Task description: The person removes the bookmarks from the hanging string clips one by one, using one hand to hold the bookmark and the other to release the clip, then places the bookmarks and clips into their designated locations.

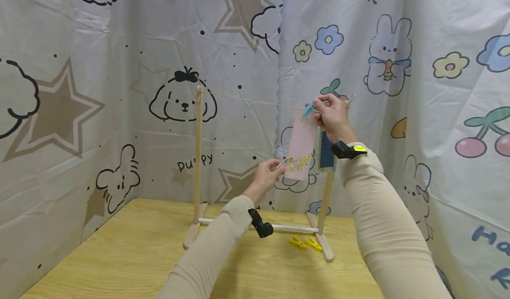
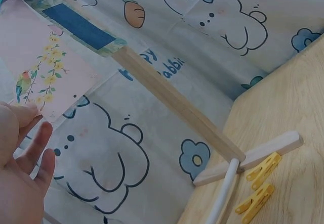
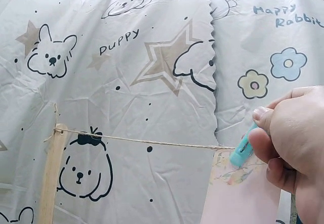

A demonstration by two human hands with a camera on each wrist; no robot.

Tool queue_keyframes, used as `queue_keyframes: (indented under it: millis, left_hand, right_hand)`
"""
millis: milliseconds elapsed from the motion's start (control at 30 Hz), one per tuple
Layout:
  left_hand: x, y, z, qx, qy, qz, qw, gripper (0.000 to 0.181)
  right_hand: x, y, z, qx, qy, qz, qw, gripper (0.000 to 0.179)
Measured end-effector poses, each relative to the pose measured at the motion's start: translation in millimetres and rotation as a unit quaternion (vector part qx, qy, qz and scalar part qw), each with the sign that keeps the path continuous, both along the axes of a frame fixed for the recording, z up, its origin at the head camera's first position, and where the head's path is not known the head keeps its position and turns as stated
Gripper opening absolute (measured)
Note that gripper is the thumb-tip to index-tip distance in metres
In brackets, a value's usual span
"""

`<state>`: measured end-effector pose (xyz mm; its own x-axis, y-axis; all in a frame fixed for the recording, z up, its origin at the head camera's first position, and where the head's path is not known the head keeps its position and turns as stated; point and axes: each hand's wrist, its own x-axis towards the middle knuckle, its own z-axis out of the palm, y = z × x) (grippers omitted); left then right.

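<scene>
A pink card (image 1: pixel 301 139) printed with yellow flowers and a bird hangs at a string (image 1: pixel 247 99). My right hand (image 1: pixel 334 116) pinches a light-blue clothespin (image 3: pixel 242 153) at the card's top edge, where it meets the string. Lower down, my left hand (image 1: pixel 268 177) pinches the card's lower left edge between thumb and finger; its other fingers spread loosely in the left wrist view. Just right of the pink card hangs a dark-blue card (image 1: pixel 327 150) with a patterned border, its top hidden behind my right hand.
A wooden stand with a left post (image 1: pixel 198 157), a right post (image 1: pixel 326 197) and a white crossbar (image 1: pixel 292 229) carries the string. Two yellow clothespins (image 1: pixel 297 242) lie on the wooden table (image 1: pixel 119 254) by its right foot. A printed curtain (image 1: pixel 247 77) encloses the back and sides.
</scene>
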<state>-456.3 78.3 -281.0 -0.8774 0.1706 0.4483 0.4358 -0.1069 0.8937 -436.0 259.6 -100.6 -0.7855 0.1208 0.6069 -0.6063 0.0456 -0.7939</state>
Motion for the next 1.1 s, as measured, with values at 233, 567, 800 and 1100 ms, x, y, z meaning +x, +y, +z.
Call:
queue_keyframes:
  millis: [233, 567, 800, 1100]
  left_hand:
    - [3.0, -0.6, 2.8, -0.002, -0.002, 0.003, 1.0000, 0.015]
    - [1.6, 0.3, 2.9, -0.004, 0.008, 0.003, 1.0000, 0.015]
    - [3.6, -1.2, 2.7, -0.006, 0.004, 0.004, 1.0000, 0.014]
    - [3.4, -4.4, 2.9, -0.020, 0.002, 0.006, 0.9998, 0.018]
  right_hand:
    - [-1.5, -1.7, -0.7, -0.052, 0.001, 0.019, 0.9985, 0.007]
    - [1.2, -5.7, 0.2, -0.090, -0.008, 0.013, 0.9958, 0.007]
    - [2.1, -6.8, 1.2, -0.116, 0.006, 0.005, 0.9932, 0.007]
    - [2.2, -5.9, 3.0, -0.132, 0.035, 0.023, 0.9904, 0.007]
